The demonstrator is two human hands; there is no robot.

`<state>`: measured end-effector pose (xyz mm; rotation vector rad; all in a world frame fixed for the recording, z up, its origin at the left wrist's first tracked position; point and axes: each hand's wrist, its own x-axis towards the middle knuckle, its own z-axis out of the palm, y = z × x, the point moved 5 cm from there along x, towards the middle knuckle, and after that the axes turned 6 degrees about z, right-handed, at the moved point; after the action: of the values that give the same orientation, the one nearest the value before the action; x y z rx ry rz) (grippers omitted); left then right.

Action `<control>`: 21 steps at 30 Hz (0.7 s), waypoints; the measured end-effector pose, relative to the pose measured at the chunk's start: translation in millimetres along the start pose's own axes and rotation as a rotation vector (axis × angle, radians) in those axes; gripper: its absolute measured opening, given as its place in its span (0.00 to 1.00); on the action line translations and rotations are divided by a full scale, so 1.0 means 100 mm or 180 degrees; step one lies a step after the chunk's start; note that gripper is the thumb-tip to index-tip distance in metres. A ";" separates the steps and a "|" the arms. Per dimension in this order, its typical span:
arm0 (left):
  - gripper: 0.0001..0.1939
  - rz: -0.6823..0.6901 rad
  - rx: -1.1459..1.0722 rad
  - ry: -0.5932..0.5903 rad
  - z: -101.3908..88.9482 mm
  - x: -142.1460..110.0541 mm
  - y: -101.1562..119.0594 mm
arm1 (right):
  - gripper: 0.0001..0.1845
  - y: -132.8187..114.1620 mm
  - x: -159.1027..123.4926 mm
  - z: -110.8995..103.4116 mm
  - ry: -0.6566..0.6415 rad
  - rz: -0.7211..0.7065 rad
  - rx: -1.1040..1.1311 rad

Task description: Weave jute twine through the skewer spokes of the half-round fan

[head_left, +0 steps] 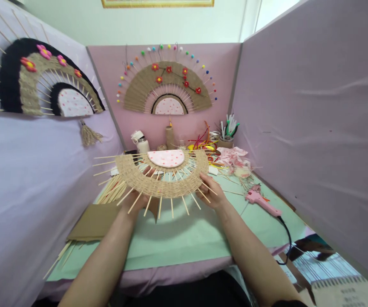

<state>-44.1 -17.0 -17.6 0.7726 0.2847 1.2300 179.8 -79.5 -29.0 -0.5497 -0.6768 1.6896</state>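
Observation:
A half-round woven fan point(158, 186) is held up over the table, its curved edge toward me and thin sticks poking out around it. At its straight far edge sits a white half-circle pad with pink dots point(166, 158). My left hand point(137, 198) grips the fan from beneath on the left, its fingers partly hidden behind the weave. On the right, my right hand point(210, 191) pinches the woven band near its outer edge, among the sticks.
A pink glue gun point(262, 202) lies at right, its cord running off the edge. Folded brown cloth point(90, 221) and loose sticks point(112, 189) lie left. Behind stand a white bottle point(142, 143) and a tool cup point(225, 142). Finished fans point(168, 83) hang on the partitions.

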 end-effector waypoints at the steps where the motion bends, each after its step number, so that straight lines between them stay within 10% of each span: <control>1: 0.18 0.0011 -0.0061 -0.0008 0.05 0.01 -0.04 | 0.16 0.02 0.01 0.01 -0.0017 -0.0015 0.0016; 11: 0.12 0.0354 -0.0266 0.0661 0.35 0.39 -0.37 | 0.18 0.03 0.00 0.04 0.0067 -0.0279 0.0154; 21: 0.25 -0.0488 -0.0654 -0.0319 0.67 0.20 -0.71 | 0.17 0.13 0.00 0.10 0.0148 -0.0260 -0.0010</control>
<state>54.4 -32.2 -12.2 0.6206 0.1304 1.0538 164.1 -83.1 -30.4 -0.5548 -0.6597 1.5950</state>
